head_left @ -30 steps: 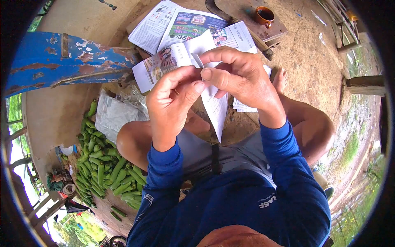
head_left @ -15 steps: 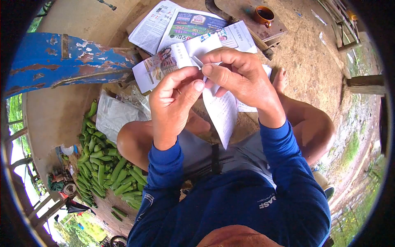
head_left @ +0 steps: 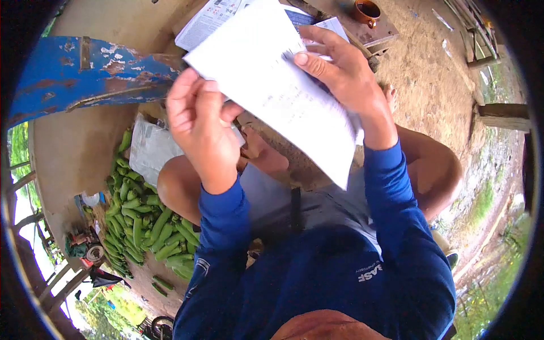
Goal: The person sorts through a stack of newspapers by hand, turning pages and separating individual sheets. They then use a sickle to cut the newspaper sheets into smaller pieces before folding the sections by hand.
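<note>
Spreading paper, head view: a moment ago the white sheet [head_left: 266, 90] hung as a narrow strip below your nearly meeting fingertips; now your hands have parted and it stretches broad between them. For the work in hand, I judge, this brings more of its marked face into your sight.
Left hand: your left hand [head_left: 205, 136] has thumb and forefinger bent close together at the sheet's left edge, near a corner; blur keeps you from telling whether they pinch it.
Right hand: your right hand [head_left: 352, 85] seems to grip the opposite edge, thumb over the paper, other fingers curled beyond.
Sheet's reach: one end extends forward of both sets of fingers; the opposite corner points back toward your body, nearer than either.
Printed papers: these [head_left: 207, 25] lie forward of your left fingers, partly covered by the sheet.
Cup: the orange-brown cup [head_left: 370, 22] stands forward and right of your right fingers.
Green vegetables: the heap [head_left: 141, 221] lies left of your left fingers, closer to you.
</note>
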{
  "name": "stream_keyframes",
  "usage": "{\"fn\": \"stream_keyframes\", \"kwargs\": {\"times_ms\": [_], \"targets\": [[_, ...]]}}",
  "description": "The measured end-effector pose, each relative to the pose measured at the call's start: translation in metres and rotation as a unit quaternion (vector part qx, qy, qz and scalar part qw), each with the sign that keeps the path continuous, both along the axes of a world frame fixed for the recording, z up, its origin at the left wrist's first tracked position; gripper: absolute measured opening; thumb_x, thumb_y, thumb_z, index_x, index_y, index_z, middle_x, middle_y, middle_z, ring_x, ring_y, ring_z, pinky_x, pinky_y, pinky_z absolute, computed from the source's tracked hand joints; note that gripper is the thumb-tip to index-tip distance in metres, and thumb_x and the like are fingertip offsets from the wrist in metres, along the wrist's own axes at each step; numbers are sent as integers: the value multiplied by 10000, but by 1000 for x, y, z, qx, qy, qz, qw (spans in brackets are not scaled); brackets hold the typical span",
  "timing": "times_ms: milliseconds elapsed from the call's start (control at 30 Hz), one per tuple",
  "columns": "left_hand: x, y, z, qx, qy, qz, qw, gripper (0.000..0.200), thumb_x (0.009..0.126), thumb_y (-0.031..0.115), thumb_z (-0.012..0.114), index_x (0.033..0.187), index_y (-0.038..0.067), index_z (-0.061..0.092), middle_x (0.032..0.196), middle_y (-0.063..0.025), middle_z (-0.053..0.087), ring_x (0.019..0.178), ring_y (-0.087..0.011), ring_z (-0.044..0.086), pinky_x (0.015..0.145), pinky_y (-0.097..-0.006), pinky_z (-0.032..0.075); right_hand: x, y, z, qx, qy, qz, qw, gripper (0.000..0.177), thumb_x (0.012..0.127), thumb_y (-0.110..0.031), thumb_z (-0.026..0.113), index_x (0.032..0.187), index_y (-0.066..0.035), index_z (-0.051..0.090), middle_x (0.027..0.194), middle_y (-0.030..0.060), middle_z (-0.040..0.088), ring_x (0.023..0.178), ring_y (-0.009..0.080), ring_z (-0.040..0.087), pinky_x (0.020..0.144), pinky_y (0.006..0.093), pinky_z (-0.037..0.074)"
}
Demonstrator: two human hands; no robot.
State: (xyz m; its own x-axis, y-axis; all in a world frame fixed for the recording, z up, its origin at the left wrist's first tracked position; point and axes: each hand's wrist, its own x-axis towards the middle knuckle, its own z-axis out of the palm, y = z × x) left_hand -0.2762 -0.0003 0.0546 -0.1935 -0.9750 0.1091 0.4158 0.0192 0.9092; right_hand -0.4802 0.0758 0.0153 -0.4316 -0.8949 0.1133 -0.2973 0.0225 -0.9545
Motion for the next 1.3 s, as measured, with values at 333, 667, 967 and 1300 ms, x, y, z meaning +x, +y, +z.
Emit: {"fn": "stream_keyframes", "kwargs": {"times_ms": [333,667,967,1300], "targets": [[11,-6,-19,83,7,-157,984,356,1018,220,580,1292,-4,536,1164,-139,663,992,-224,690,784,-371,617,10,-15,-28,-45,-308,18,950,175,989,-201,643,1002,-29,666,824,-15,678,714,29,593,625,202,485],[5,18,-8,122,-144,-321,928,335,965,199,665,1180,-53,614,978,-118,704,837,-182,711,726,-320,620,2,-11,-19,23,-10,-109,994,318,1000,-330,619,904,-32,669,694,-32,613,631,32,512,577,226,418],[5,11,-21,184,-66,-277,941,212,979,142,609,1103,-30,621,975,-120,708,817,-194,719,670,-332,616,-13,-11,-20,-35,-289,-16,957,255,987,-269,641,847,-59,678,702,-35,619,632,36,549,549,225,423],[3,1,-27,123,-105,-177,971,186,986,184,645,1026,5,668,831,1,658,650,-32,526,569,-190,404,-20,-2,-11,-118,-466,12,877,183,972,-205,651,1060,-50,695,967,21,723,848,93,682,784,246,548]]}}
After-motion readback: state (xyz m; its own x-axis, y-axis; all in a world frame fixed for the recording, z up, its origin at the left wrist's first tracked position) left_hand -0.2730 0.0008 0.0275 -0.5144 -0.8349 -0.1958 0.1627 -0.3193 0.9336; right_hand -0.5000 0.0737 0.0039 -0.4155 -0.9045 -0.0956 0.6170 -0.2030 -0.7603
